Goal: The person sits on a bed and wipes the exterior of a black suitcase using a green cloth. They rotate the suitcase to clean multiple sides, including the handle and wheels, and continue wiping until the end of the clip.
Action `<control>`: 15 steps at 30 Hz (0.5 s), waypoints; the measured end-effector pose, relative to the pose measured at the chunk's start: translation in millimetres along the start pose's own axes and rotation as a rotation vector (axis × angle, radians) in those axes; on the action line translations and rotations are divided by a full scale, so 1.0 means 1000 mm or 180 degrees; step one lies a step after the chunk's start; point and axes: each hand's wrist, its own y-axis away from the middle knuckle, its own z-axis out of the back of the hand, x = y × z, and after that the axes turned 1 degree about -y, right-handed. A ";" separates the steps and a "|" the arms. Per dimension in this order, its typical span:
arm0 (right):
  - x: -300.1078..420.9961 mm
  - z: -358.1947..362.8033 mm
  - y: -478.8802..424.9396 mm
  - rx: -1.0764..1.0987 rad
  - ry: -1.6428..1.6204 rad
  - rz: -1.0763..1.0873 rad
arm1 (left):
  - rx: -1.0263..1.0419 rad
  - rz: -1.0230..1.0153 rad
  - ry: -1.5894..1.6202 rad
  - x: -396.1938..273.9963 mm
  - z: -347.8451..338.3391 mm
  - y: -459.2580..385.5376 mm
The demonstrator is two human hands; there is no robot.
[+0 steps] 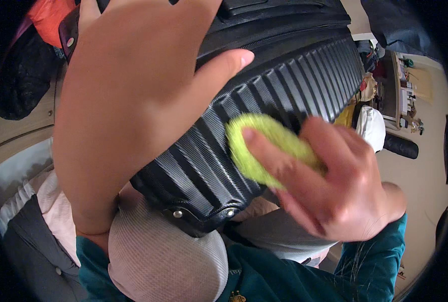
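A black hard-shell suitcase (284, 87) with ribbed, carbon-weave sides lies tilted across my lap. Its lower corner, capped by a riveted corner guard (203, 222), points towards me beside my knee. My right hand (333, 185), slightly blurred, presses a fuzzy yellow-green cleaning pad (241, 154) against the ribbed side, index finger laid on top. Close to the camera, my left hand (133, 94) reaches over the suitcase, its thumb stretched out above the zipper (269, 39). Its other fingertips run past the top edge of the view, so their grip is hidden.
My grey-clad knee (167, 256) sits under the case. At right, a shelf (393, 90) holds small items, with a white bag (371, 128) and a black roll-shaped object (401, 146) below. Left are a wooden drawer front (20, 132), a black bag (24, 75) and dark clothing (39, 249).
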 end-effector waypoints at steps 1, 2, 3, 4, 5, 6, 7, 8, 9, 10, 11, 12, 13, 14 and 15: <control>0.004 0.004 0.008 0.0159 -0.0110 -0.0069 | 0.0033 -0.0016 0.0005 -0.003 0.001 0.003; 0.005 0.005 0.012 0.0208 -0.0208 -0.0110 | 0.0059 -0.0040 0.0004 -0.006 0.002 0.007; 0.007 0.009 0.012 0.0243 -0.0236 -0.0151 | 0.0095 -0.0084 -0.0001 -0.012 0.007 0.012; 0.009 0.013 0.011 0.0276 -0.0263 -0.0193 | 0.0132 -0.0129 -0.0007 -0.018 0.014 0.018; 0.010 0.014 0.007 0.0233 -0.0140 -0.0168 | 0.0164 -0.0183 -0.0011 -0.022 0.022 0.024; 0.010 0.009 0.002 0.0181 -0.0035 -0.0247 | 0.0146 -0.0215 0.0072 -0.026 0.018 0.029; 0.008 0.005 -0.002 0.0091 0.0054 -0.0327 | 0.0129 -0.0264 0.0120 -0.026 0.016 0.030; 0.007 0.000 -0.007 0.0005 0.0145 -0.0407 | 0.0090 -0.0280 0.0172 -0.024 0.012 0.028; -0.001 -0.001 -0.015 -0.0063 0.0078 -0.0527 | 0.0070 -0.0241 0.0145 -0.019 0.010 0.024; -0.004 -0.001 -0.021 -0.0033 -0.0013 -0.0689 | 0.0050 -0.0166 0.0117 -0.013 0.006 0.019; -0.006 0.002 -0.023 0.0052 -0.0098 -0.0803 | 0.0034 -0.0102 0.0092 -0.007 0.001 0.013; -0.003 0.008 -0.025 0.0153 -0.0177 -0.0883 | 0.0022 -0.0034 0.0030 -0.005 0.002 0.009; -0.003 0.016 -0.022 0.0273 -0.0170 -0.0781 | 0.0007 0.0004 -0.0007 -0.001 0.003 0.005; -0.002 0.024 -0.018 0.0392 -0.0170 -0.0678 | 0.0002 0.0032 -0.0044 -0.001 0.007 0.004; 0.000 0.026 -0.011 0.0456 -0.0213 -0.0622 | 0.0006 0.0047 -0.0055 -0.003 0.007 0.005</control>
